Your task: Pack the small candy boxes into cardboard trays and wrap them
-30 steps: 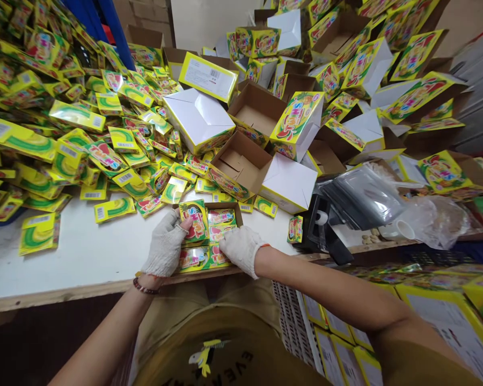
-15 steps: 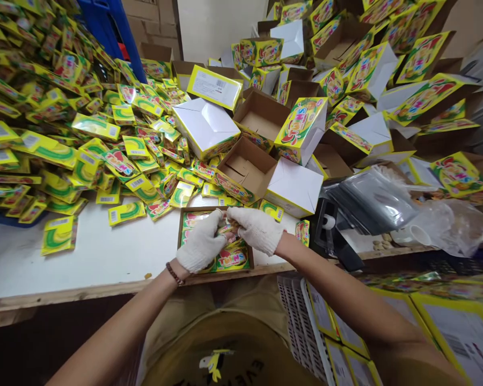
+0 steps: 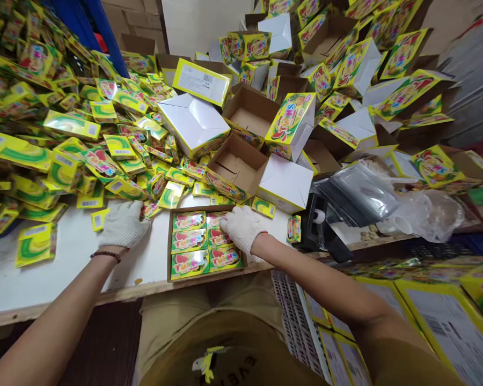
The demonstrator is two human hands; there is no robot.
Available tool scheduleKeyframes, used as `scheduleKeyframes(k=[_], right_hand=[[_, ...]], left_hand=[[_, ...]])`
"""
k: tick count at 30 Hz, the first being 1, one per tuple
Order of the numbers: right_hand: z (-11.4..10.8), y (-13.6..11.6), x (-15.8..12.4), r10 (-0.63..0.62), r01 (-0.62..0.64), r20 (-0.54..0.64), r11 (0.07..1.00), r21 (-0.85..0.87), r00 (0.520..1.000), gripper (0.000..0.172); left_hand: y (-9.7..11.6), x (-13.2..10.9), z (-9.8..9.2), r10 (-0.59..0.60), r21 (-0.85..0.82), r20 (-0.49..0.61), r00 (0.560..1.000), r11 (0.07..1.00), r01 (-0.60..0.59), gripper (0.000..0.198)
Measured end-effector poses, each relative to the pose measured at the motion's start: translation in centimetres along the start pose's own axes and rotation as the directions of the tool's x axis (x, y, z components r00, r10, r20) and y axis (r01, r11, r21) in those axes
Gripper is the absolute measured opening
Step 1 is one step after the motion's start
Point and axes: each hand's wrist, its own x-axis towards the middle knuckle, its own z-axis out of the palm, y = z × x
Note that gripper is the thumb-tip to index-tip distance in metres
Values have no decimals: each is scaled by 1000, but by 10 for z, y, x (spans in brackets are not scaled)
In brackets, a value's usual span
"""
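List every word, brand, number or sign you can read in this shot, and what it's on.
"TWINS": the small packs in the shallow box.
"TWINS": a loose pack in the pile.
"TWINS": the larger cartons, such as the tilted one.
"EVE", then unclear: the shirt.
Too small or blurred: print and barcode on the white-panelled carton, and barcodes elsewhere.

My right grip (image 3: pixel 242 228) is hiding part of the boxed packs (image 3: pixel 218 237). My left grip (image 3: pixel 124 225) is covering part of a yellow pack (image 3: pixel 98 220), and its back is masking whether it is holding anything. The pile (image 3: pixel 32 128) is running off the left edge, the barcoded carton (image 3: pixel 203 80) is bearing print too small to read, and the bottom edge is cutting off my shirt (image 3: pixel 231 351).
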Motion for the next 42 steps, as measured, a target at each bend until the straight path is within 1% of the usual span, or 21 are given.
scheduleKeyframes(k=[3, 6, 8, 10, 11, 12, 14, 16, 17, 18, 19, 20, 21, 24, 28, 31, 33, 35, 37, 40, 42], right_hand=[[14, -7, 7, -29, 28, -36, 999, -29, 999, 22], [22, -8, 15, -45, 45, 5, 999, -23, 999, 22], [21, -6, 16, -50, 50, 38, 999, 3, 998, 23], [17, -3, 15, -59, 57, 30, 996, 68, 998, 22], [14, -2, 14, -53, 52, 0, 989, 138, 999, 22], [12, -1, 13, -28, 40, -52, 970, 241, 998, 23], [6, 1, 12, 61, 43, -187, 861, 507, 980, 28], [-1, 4, 12, 137, 114, -289, 701, 704, 947, 35], [-4, 7, 13, 149, 159, -326, 642, 750, 933, 36], [-6, 12, 13, 152, 194, -353, 609, 769, 923, 35], [-7, 16, 14, 158, 207, -368, 600, 773, 916, 32], [-7, 21, 13, 178, 195, -372, 610, 768, 911, 29], [-5, 26, 13, 210, 161, -366, 631, 759, 906, 26], [9, 34, 12, 300, 0, -315, 723, 691, 900, 26], [33, 30, 18, 315, -136, -276, 845, 517, 908, 22], [39, 26, 26, 295, -181, -280, 911, 370, 914, 27], [34, 25, 31, 254, -183, -268, 947, 263, 929, 29], [28, 25, 33, 204, -161, -259, 971, 179, 944, 30], [24, 27, 32, 153, -115, -261, 981, 154, 953, 29], [29, 39, 17, 124, -47, -306, 968, 245, 944, 25], [37, 52, -6, 216, -103, -312, 934, 343, 925, 24]], left_hand=[[7, -7, 4, -74, 52, 27, 997, 996, 72, 32], [6, -25, -2, -139, -3, 25, 990, 990, 139, 41], [3, -41, -11, -212, -61, -45, 976, 976, 209, 48], [1, -56, -21, -246, -145, -168, 955, 964, 223, 54], [3, -62, -26, -227, -196, -239, 944, 964, 182, 57], [7, -67, -30, -176, -246, -309, 935, 964, 100, 58], [21, -70, -34, -14, -320, -437, 899, 937, -141, 54], [42, -65, -32, 157, -341, -540, 827, 857, -385, 44], [55, -61, -29, 222, -335, -577, 786, 813, -476, 39], [67, -56, -25, 269, -325, -602, 752, 778, -538, 35], [79, -51, -20, 292, -317, -617, 731, 758, -570, 35], [90, -46, -15, 298, -314, -619, 727, 754, -577, 37], [100, -41, -11, 290, -317, -613, 735, 761, -565, 40], [119, -31, 1, 262, -353, -564, 783, 780, -516, 46], [129, -25, 5, 323, -356, -466, 824, 784, -509, 29], [134, -22, 4, 403, -314, -388, 829, 788, -530, 21], [140, -20, 4, 470, -291, -338, 815, 771, -566, 24], [146, -19, 5, 557, -261, -278, 783, 740, -619, 28], [151, -19, 6, 623, -227, -220, 751, 716, -661, 31], [155, -20, 8, 661, -176, -188, 727, 705, -687, 33], [157, -21, 10, 688, -136, -163, 707, 694, -707, 31]])
